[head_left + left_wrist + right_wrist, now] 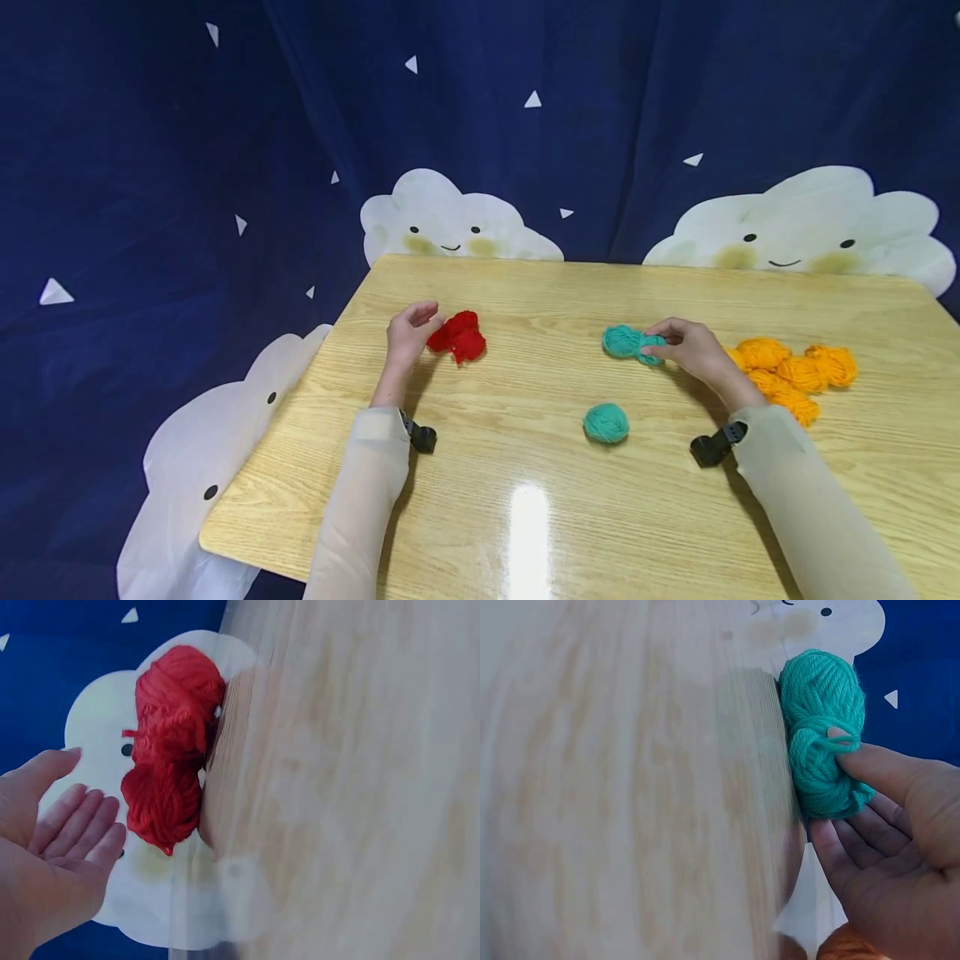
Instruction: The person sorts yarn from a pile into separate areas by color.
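Red yarn balls (460, 336) lie bunched at the left of the table, and my left hand (411, 332) is just beside them. In the left wrist view the red yarn (171, 742) stands a little apart from the extended fingers of my left hand (64, 840), which hold nothing. My right hand (692, 350) pinches the right end of a teal yarn skein (622, 342), narrowed in its middle, on the table. Thumb and fingers of the right hand (900, 832) lie around the lower end of the teal skein (821, 690) in the right wrist view.
A round teal yarn ball (606, 423) sits nearer the front, below the skein. Several orange yarn balls (802, 373) are clustered right of my right hand, partly behind the forearm. The wooden table (465, 467) ends at a dark blue curtain (480, 125) with cloud prints.
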Tool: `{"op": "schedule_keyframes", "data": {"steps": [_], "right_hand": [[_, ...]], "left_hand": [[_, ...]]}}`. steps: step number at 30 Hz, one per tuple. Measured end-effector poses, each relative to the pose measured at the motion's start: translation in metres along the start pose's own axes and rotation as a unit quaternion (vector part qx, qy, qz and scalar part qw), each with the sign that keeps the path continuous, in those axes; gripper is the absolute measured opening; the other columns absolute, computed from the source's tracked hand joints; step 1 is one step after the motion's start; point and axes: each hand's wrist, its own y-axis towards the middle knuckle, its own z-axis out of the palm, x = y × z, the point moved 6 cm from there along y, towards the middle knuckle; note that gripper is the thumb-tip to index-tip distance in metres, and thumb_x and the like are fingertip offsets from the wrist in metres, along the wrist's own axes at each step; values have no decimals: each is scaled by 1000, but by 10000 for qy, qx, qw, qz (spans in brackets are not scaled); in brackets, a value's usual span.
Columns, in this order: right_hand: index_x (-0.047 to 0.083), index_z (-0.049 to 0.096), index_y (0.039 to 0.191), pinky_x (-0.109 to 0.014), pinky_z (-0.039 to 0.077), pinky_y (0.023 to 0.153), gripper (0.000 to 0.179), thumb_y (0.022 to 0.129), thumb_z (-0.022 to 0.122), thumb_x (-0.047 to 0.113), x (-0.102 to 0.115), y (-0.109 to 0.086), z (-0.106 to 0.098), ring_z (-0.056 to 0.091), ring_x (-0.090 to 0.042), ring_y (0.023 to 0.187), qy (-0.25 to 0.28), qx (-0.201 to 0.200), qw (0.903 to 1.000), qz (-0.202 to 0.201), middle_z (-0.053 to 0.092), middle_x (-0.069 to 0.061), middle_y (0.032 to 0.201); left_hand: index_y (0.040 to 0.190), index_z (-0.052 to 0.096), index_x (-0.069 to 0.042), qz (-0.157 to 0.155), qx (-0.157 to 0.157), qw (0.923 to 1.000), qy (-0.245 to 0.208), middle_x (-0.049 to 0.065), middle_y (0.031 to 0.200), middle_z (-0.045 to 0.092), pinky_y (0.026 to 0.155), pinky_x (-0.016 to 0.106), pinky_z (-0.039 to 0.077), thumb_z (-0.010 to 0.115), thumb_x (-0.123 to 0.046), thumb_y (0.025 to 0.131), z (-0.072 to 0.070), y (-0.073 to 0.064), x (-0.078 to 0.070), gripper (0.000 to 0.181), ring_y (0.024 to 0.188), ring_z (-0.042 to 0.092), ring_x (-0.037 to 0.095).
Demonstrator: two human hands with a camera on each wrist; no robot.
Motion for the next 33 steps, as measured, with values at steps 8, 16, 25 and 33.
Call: {"op": "schedule_keyframes", "data": {"steps": [8,16,25,33], "right_hand": [[2,62,122,-21,46,79,45,92,67,36,-1,0,0,54,-26,102,20,-3,10000,-7,62,-20,119],[2,62,122,-20,45,78,45,92,68,34,-1,0,0,55,-26,101,42,-14,10000,-15,62,-20,119],[2,62,122,-24,45,80,44,93,67,34,-1,0,0,53,-26,102,52,-10,10000,-12,62,-20,119],[2,62,122,-28,44,83,44,93,66,35,-1,0,0,53,-28,104,87,-7,10000,-3,61,-20,121]], "left_hand": [[125,63,3,264,73,9960,-850,23,131,62,111,36,44,71,-7,88,11,-9,-21,39,127,58,34],[125,63,0,267,444,9928,-1080,19,131,64,110,31,45,71,-9,88,31,-21,-35,38,127,59,27],[125,64,-3,620,1185,9875,-832,16,131,64,110,34,45,71,-11,89,63,-40,-58,38,127,58,26],[127,63,-3,1267,2117,9683,-398,14,131,65,109,34,45,73,-12,88,99,-71,-82,41,126,59,25]]}}
